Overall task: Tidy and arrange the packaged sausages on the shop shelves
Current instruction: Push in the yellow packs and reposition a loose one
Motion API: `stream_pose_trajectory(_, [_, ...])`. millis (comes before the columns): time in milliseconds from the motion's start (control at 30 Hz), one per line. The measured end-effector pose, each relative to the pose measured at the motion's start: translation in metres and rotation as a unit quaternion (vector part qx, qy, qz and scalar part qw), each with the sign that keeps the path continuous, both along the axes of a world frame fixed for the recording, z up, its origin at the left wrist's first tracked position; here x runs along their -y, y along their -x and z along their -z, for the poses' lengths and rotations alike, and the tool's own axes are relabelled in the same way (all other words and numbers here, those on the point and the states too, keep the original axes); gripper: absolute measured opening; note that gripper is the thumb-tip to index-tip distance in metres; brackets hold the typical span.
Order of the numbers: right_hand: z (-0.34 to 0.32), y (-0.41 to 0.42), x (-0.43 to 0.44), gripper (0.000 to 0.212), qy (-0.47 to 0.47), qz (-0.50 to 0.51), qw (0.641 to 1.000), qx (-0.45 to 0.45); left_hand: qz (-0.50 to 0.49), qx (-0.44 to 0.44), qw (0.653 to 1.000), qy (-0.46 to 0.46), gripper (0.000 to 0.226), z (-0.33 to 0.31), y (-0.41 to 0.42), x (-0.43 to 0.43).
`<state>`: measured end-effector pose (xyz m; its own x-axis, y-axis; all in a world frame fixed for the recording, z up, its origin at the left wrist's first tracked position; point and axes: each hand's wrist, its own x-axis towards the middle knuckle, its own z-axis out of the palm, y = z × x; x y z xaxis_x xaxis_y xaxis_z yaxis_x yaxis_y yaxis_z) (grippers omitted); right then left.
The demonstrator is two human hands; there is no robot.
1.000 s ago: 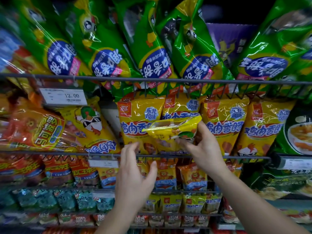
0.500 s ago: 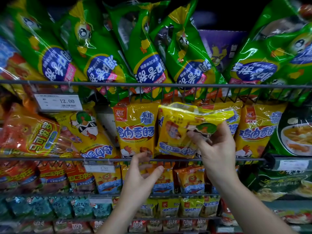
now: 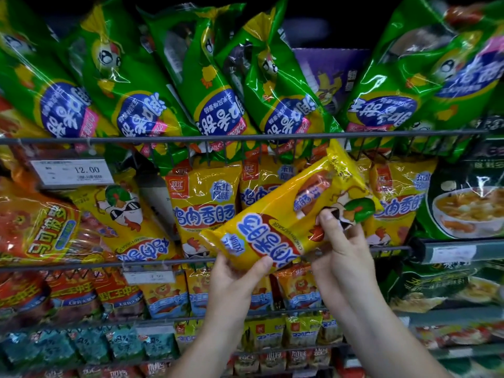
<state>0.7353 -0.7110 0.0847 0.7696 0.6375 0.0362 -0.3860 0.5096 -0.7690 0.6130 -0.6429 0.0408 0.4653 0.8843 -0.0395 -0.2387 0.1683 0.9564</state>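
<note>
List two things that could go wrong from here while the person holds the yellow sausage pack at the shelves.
1. The yellow pack is tilted, pinched only near its lower corner by the left hand and further up by the right hand. Its glossy film might slip.
2. Its upper end lies close to the wire rail, where green packs lean forward. Lifting it could dislodge them.

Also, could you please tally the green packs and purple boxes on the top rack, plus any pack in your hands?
Green packs: 6
Purple box: 1
Yellow pack, held: 1
Total: 8
</note>
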Motion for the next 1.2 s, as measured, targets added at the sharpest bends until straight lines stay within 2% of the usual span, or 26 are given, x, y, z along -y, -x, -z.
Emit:
stream_pose_trajectory(133, [0.006, 0.006, 0.003, 0.046, 0.003, -0.048, 0.995, -0.083, -0.050, 0.028, 0.998, -0.028, 0.048, -0.007, 0.004, 0.003])
stream_pose_trajectory(267, [0.009, 0.009, 0.005, 0.046, 0.024, -0.070, 0.990, -0.123, -0.059, 0.023, 0.996, -0.065, 0.048, -0.020, 0.014, -0.001])
stream_pose_trajectory(467, [0.014, 0.021, 0.014, 0.042, 0.137, -0.127, 0.980, -0.062, -0.076, -0.009, 0.985, -0.156, 0.041, -0.047, 0.031, -0.013])
stream_pose_trajectory(700, [0.008, 0.032, 0.030, 0.035, 0.231, -0.139, 0.956, 0.111, -0.124, -0.040, 0.966, -0.225, 0.046, -0.068, 0.042, -0.027])
stream_pose_trajectory(867, [0.005, 0.030, 0.039, 0.013, 0.286, -0.035, 0.917, 0.277, -0.127, -0.052, 0.952, -0.272, 0.050, -0.085, 0.048, -0.031])
stream_pose_trajectory(933, [0.003, 0.026, 0.040, 0.013, 0.262, 0.021, 0.908, 0.326, -0.123, -0.066, 0.944, -0.298, 0.050, -0.090, 0.049, -0.031])
stream_pose_trajectory(1000, [-0.003, 0.021, 0.038, 0.030, 0.217, 0.056, 0.904, 0.365, -0.113, -0.083, 0.937, -0.319, 0.053, -0.093, 0.049, -0.030])
stream_pose_trajectory(1033, [-0.007, 0.018, 0.036, 0.040, 0.208, 0.071, 0.890, 0.399, -0.106, -0.090, 0.935, -0.327, 0.054, -0.095, 0.048, -0.029])
stream_pose_trajectory(1133, [-0.018, 0.004, 0.026, 0.062, 0.235, 0.090, 0.812, 0.527, -0.086, -0.099, 0.927, -0.351, 0.056, -0.099, 0.046, -0.027])
stream_pose_trajectory(1200, [-0.026, -0.005, 0.018, 0.075, 0.248, 0.041, 0.783, 0.569, -0.076, -0.100, 0.922, -0.366, 0.057, -0.102, 0.044, -0.025])
